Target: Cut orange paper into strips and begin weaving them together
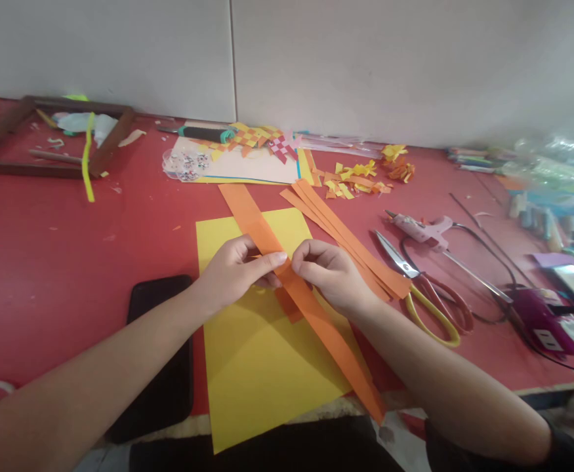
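Note:
My left hand [245, 265] grips a long orange paper strip [311, 314], its thumb lying on top and its fingers underneath. The strip runs slantwise over a yellow paper sheet [252, 380]. Close by, my right hand [328, 272] is closed, with thumb and forefinger pinched at the strip's right edge. Part of another orange piece [288, 307] shows beneath the held strip. Several more orange strips [350, 242] lie fanned out beyond my right hand. Scissors [414, 282] with one yellow and one red handle rest to the right of them, blades partly apart.
A black phone-like slab [161, 354] lies under my left forearm. To the right are a pink glue gun [424, 231] with its cord and a purple box [557, 321]. Paper scraps [355, 178], a cutter [205, 134] and a wooden frame [31, 170] sit toward the wall.

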Demonstrator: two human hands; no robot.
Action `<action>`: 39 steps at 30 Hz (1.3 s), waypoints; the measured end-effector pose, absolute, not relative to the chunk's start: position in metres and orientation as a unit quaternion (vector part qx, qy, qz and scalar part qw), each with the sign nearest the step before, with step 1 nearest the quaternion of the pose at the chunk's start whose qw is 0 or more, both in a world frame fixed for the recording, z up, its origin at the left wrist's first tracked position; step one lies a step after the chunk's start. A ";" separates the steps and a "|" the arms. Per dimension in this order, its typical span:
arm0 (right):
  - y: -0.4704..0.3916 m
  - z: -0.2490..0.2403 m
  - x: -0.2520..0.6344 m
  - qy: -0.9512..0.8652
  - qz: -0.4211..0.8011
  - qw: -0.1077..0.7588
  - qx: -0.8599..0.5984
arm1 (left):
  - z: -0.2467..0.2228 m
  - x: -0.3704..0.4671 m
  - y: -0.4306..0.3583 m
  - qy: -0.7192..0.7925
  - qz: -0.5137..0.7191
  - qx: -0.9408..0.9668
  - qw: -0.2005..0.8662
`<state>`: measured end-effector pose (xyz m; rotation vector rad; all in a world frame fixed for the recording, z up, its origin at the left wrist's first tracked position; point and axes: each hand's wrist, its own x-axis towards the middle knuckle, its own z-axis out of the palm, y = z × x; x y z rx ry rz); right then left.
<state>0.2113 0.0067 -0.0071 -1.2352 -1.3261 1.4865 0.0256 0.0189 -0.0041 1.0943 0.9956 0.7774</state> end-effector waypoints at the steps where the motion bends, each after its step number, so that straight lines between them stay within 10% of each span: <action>1: 0.007 -0.007 0.211 -0.522 0.585 0.389 -0.483 | -0.004 0.026 0.019 0.440 0.346 0.485 0.672; 16: 0.006 -0.007 0.210 -0.521 0.595 0.385 -0.475 | -0.004 0.021 0.034 0.454 0.556 0.358 0.597; 26: 0.007 -0.009 0.210 -0.522 0.583 0.395 -0.481 | -0.005 0.025 0.024 0.463 0.304 0.520 0.651; 39: 0.008 -0.004 0.211 -0.526 0.588 0.395 -0.471 | -0.013 0.023 0.035 0.404 0.609 0.343 0.590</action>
